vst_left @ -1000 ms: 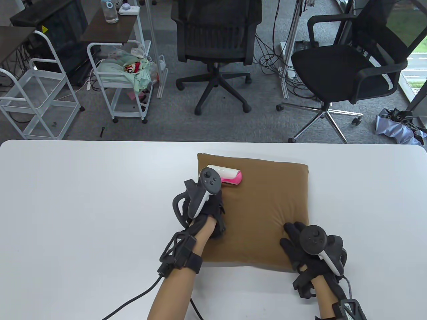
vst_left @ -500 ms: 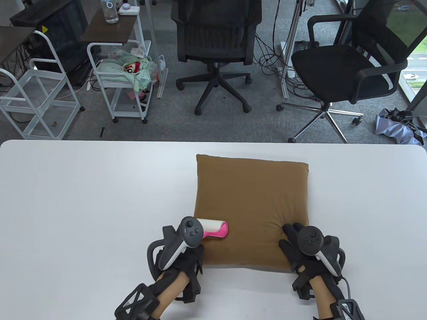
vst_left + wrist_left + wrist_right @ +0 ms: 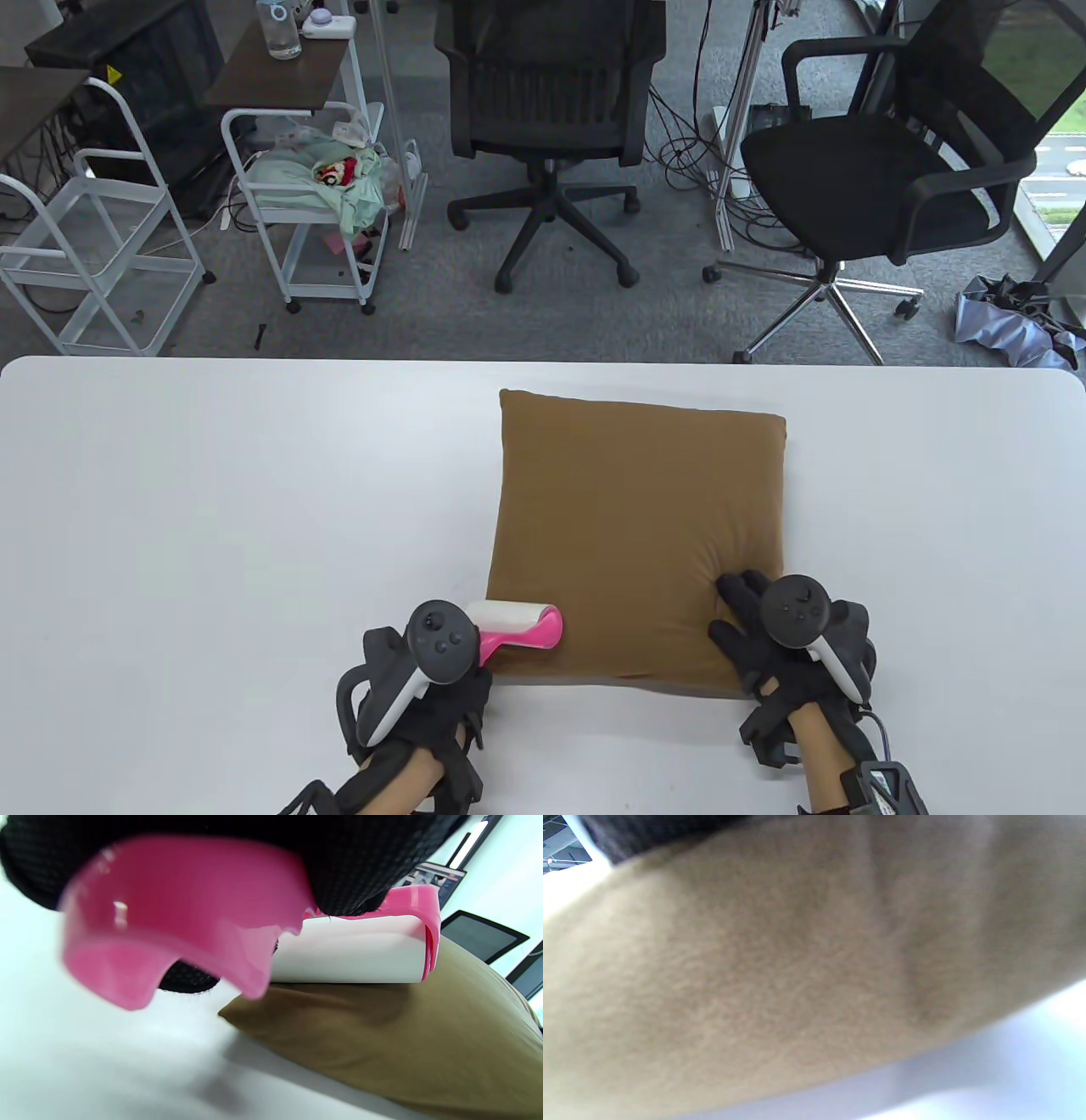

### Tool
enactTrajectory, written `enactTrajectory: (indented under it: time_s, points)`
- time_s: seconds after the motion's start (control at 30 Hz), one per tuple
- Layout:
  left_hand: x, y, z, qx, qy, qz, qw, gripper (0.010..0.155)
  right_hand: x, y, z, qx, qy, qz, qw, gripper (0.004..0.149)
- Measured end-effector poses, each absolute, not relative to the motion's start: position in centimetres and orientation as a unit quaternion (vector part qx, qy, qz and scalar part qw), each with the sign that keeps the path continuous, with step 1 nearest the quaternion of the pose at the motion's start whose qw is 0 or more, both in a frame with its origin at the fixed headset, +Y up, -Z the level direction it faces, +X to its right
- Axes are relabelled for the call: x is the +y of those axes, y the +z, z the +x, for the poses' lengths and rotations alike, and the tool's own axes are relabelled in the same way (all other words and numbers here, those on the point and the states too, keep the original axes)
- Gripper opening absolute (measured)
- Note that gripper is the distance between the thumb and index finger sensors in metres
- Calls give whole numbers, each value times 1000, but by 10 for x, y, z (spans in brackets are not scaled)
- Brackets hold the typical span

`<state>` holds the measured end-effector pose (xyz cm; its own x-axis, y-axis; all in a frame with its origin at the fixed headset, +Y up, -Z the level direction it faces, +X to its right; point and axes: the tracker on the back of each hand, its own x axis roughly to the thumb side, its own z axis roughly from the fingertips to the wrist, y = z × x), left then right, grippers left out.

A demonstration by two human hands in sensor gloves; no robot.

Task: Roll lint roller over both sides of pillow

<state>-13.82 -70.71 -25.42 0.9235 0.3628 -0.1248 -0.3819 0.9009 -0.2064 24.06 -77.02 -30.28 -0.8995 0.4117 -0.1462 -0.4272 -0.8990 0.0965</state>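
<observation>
1. At the pillow's near-left corner, the lint roller (image 3: 517,622) lies with its white roll flat on the brown fabric, lengthwise along the near edge; the left wrist view shows the roll touching the cloth just inside the corner.
2. The left hand (image 3: 424,705) grips the roller's pink handle, its fingers (image 3: 339,866) clenched around it, and sits over bare desk (image 3: 212,509) beside the pillow.
3. The pillow (image 3: 636,526) lies flat, right of the desk's middle.
4. The right hand (image 3: 789,645) presses on the near-right corner, fingers (image 3: 736,594) spread flat, fabric puckered beneath them.
5. Between the two hands the near edge is uncovered; the far half of the pillow is unobstructed, with white desk on every side.
</observation>
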Motion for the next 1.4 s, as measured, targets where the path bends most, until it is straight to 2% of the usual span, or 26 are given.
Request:
enactTrajectory:
  time_s: [0.17,0.33,0.63,0.93,1.03,1.13,1.27,1.4]
  points:
    - [-700,-303,-118,56,178,-89,978,62,-770,-303,241,68,972,-60,216,60]
    - [-701,-358,-98,81,174,-92,977,62,-770,-303,242,68,970,-61,224,60]
    - [-707,-411,-87,120,198,-62,971,63,-769,-305,243,72,970,-60,226,61]
    - [-716,-409,-80,107,166,-46,979,64,-769,-306,243,73,970,-62,224,60]
    - [-702,-406,-79,100,178,-22,979,65,-769,-306,243,72,970,-62,222,61]
    - [-676,-401,-74,91,202,16,975,64,-770,-305,244,72,970,-63,223,61]
    - [-643,-391,-48,60,217,64,972,64,-770,-305,244,72,971,-63,221,61]
    - [-641,-388,-17,38,193,79,977,64,-770,-305,244,73,971,-62,221,61]
